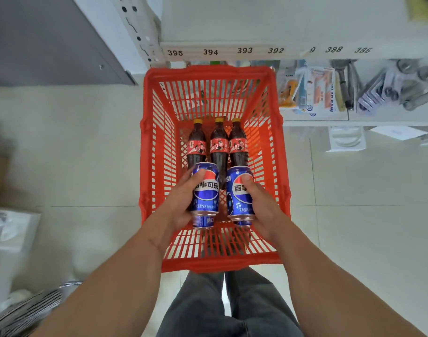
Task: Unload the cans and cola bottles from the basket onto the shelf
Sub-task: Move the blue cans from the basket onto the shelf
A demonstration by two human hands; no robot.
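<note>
Head view: red basket (276, 152) is seen from above on pale floor tiles (86, 154), just in front of white shelf (256, 51) whose edge carries number tags 395 to 386. Left hand (181, 200) is wrapped around one blue can (205, 190), thumb across the label, fingers behind. Right hand (261, 203) is clamped the same way on a second blue can (239, 193). Both cans are held side by side, close but not touching, above the near half of the basket, tops pointing away from the camera. Under each held can, part of another blue can is seen: lower left can (203, 221) and lower right can (243, 223); how they lie cannot be told. Three cola bottles (219, 144) with yellow caps and red labels are laid side by side on the basket floor, caps toward the shelf, bases partly hidden by the held cans. Packaged goods (315, 91) are stocked on a lower shelf level right of the basket. Dark trousers (232, 307) are visible at the bottom edge.
</note>
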